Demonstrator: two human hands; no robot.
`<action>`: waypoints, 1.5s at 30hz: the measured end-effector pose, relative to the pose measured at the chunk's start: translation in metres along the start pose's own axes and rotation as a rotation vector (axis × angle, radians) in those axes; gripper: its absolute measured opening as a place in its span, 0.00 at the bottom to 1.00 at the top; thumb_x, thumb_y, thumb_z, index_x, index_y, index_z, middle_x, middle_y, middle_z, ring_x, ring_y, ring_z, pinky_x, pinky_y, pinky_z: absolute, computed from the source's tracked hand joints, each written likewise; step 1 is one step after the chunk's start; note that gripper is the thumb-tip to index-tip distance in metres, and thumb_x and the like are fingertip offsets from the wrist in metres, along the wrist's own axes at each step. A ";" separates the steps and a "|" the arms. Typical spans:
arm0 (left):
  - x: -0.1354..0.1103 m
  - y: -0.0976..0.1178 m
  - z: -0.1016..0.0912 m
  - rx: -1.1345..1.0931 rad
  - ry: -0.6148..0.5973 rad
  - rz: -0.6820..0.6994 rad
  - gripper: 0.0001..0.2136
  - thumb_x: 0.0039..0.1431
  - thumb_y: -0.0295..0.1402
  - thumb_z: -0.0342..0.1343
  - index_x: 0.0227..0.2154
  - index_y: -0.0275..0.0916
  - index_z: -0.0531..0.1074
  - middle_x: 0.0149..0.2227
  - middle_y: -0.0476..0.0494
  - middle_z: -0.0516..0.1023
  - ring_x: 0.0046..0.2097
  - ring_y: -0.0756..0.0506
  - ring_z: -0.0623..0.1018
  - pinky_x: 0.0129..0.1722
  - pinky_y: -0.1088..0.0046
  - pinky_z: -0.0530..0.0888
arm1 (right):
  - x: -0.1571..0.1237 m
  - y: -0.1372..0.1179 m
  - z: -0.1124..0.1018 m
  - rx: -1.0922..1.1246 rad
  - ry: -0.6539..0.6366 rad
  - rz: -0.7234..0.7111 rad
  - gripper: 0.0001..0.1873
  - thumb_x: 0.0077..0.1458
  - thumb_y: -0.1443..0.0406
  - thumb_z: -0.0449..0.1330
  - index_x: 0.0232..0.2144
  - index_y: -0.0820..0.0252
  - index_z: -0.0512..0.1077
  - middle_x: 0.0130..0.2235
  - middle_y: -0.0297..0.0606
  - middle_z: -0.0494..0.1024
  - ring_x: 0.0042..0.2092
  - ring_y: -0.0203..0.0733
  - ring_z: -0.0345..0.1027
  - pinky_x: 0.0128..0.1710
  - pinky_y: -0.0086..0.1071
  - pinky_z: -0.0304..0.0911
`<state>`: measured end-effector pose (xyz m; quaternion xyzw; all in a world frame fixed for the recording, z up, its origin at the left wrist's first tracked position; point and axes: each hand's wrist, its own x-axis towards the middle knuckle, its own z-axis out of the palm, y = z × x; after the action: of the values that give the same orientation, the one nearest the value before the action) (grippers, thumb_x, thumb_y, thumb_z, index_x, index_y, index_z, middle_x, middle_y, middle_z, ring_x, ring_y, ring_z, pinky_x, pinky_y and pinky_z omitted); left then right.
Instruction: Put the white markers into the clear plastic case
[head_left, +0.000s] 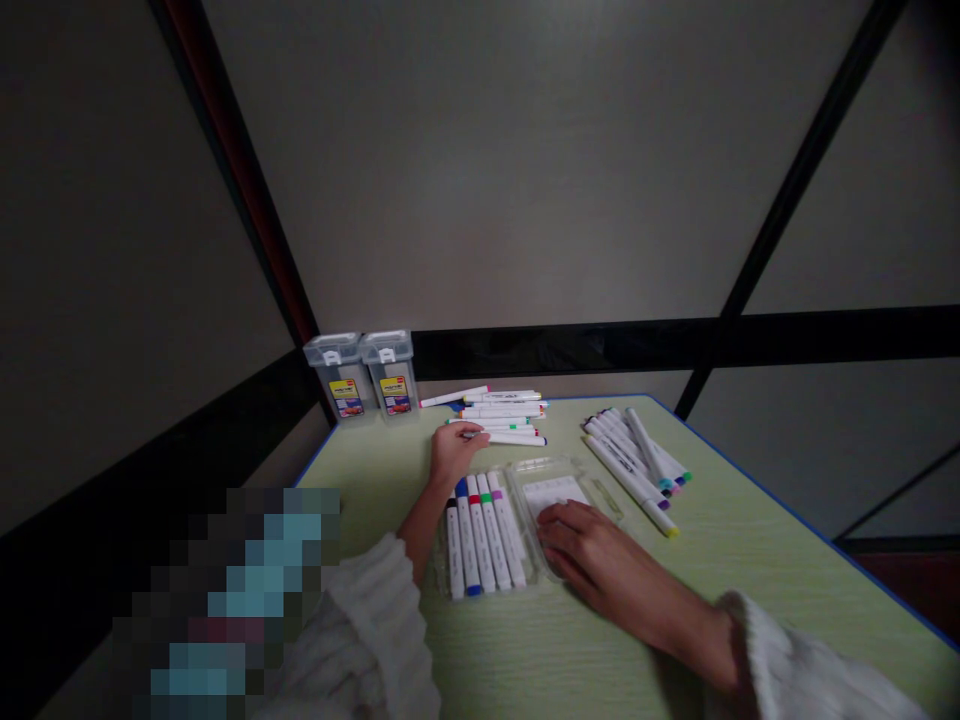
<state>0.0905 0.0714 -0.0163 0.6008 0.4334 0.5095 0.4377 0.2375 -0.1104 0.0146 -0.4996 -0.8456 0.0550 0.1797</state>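
My left hand (454, 455) reaches to the near edge of the marker pile, fingers pinched on the end of a white marker (519, 439) with a dark blue tip. Below it lies an open clear plastic case (529, 580). Its left half holds a row of several white markers (480, 540) with black, blue, red, green and purple bands. My right hand (589, 550) rests palm down on the case's right half, fingers slightly bent and holding nothing. A white paper insert (555, 490) shows beneath its fingers.
More white markers (499, 411) lie heaped at the table's back. Another loose group of markers (637, 460) is at the right. Two lidded clear boxes (337, 385) with yellow labels stand at the back left corner. Walls border the pale green table (600, 660), which has a blue edge.
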 end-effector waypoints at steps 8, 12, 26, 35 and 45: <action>-0.002 0.005 0.000 -0.268 0.011 -0.090 0.15 0.30 0.36 0.64 0.22 0.31 0.69 0.19 0.50 0.72 0.20 0.52 0.73 0.22 0.78 0.71 | 0.000 0.000 0.002 0.000 0.008 0.018 0.10 0.55 0.71 0.47 0.31 0.62 0.69 0.35 0.41 0.70 0.40 0.41 0.63 0.42 0.38 0.59; -0.003 0.008 0.000 -0.289 0.004 -0.099 0.18 0.31 0.37 0.64 0.25 0.32 0.68 0.19 0.52 0.73 0.20 0.54 0.73 0.23 0.79 0.72 | 0.000 0.001 0.003 0.010 0.013 0.034 0.10 0.54 0.72 0.48 0.31 0.61 0.69 0.35 0.41 0.69 0.39 0.41 0.63 0.42 0.37 0.59; -0.009 0.018 0.001 -0.248 -0.161 -0.078 0.18 0.36 0.36 0.61 0.32 0.33 0.65 0.16 0.55 0.69 0.18 0.54 0.71 0.20 0.80 0.67 | -0.001 0.007 0.001 0.011 0.190 0.014 0.11 0.51 0.75 0.48 0.34 0.61 0.68 0.45 0.45 0.65 0.47 0.46 0.59 0.45 0.42 0.59; -0.011 0.019 0.001 -0.204 -0.223 -0.006 0.18 0.41 0.35 0.59 0.36 0.32 0.67 0.15 0.55 0.68 0.17 0.55 0.69 0.19 0.82 0.64 | -0.002 0.009 0.004 -0.016 0.252 0.063 0.15 0.49 0.76 0.48 0.38 0.61 0.67 0.52 0.47 0.56 0.53 0.50 0.52 0.49 0.46 0.55; -0.012 0.017 0.003 -0.194 -0.259 -0.014 0.13 0.41 0.36 0.59 0.28 0.31 0.74 0.16 0.51 0.70 0.17 0.56 0.67 0.19 0.81 0.66 | -0.002 0.004 0.005 0.088 0.180 0.064 0.17 0.52 0.75 0.45 0.43 0.63 0.64 0.53 0.48 0.55 0.47 0.44 0.62 0.46 0.41 0.61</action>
<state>0.0939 0.0558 -0.0027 0.6131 0.3264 0.4643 0.5496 0.2402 -0.1095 0.0084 -0.5211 -0.8063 0.0526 0.2750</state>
